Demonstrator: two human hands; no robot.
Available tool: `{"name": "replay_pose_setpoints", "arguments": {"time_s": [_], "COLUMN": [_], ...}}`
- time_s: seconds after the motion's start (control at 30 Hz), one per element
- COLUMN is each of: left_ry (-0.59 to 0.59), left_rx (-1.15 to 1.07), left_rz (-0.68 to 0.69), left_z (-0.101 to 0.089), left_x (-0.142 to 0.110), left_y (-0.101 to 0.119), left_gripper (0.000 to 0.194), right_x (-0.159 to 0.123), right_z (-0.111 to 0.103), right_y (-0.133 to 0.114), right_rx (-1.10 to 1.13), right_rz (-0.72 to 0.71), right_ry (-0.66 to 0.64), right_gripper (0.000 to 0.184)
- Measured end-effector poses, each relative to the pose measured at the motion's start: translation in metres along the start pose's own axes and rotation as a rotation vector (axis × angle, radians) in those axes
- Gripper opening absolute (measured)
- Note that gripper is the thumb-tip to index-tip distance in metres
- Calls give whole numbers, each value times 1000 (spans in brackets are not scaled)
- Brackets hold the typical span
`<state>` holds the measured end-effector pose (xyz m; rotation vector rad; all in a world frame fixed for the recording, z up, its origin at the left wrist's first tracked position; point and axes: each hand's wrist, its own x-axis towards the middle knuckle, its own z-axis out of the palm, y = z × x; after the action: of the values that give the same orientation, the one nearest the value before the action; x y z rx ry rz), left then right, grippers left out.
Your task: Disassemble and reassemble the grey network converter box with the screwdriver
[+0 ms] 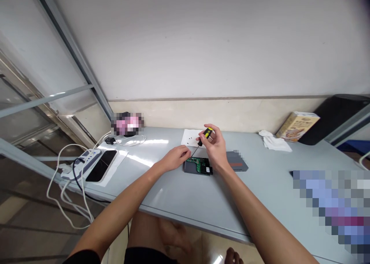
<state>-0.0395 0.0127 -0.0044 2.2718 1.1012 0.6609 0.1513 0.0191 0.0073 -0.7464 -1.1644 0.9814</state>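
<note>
My right hand [214, 144] grips a black and yellow screwdriver [207, 133], its thin shaft slanting down to the left. The tip meets the far left part of a dark grey device [190, 167] whose green circuit board [199, 163] lies exposed. Curled at that same corner is my left hand [177, 157], its fingers closed near the screwdriver tip; what they pinch, if anything, is hidden. Behind the device, several tiny dark pieces, apparently screws, sit on a white sheet of paper [187, 137]. A grey flat panel [238, 162] rests to the right, partly behind my right wrist.
On the left of the grey table [164, 194] lie a phone [101, 166], a power strip [94, 156] and loose white cables [62, 187]. Toward the back right stand a crumpled tissue [276, 142], a yellowish box [299, 126] and a black object [332, 117].
</note>
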Motion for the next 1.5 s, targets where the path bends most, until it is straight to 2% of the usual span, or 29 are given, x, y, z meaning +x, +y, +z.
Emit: {"name": "replay_pose_setpoints", "arguments": {"time_s": [0.27,0.67,0.9,1.5], "left_ry": [-3,0,8,-2], "left_rx": [16,19,17,16], "left_rz": [-2,-2,1,-2], "left_z": [0,1,1,0], "left_x": [1,1,0,1], "left_y": [0,0,0,1], "left_gripper": [35,35,33,34], "right_x": [-1,-3,-4,-3], "right_z": [1,4,4,3], "right_y": [-2,-5,-5,-2], "right_rx": [-38,-8,-27,-14], "right_rz": [-89,-46,-66,-88], "right_ry": [14,16,41,-2], "right_gripper": [35,34,31,30]}}
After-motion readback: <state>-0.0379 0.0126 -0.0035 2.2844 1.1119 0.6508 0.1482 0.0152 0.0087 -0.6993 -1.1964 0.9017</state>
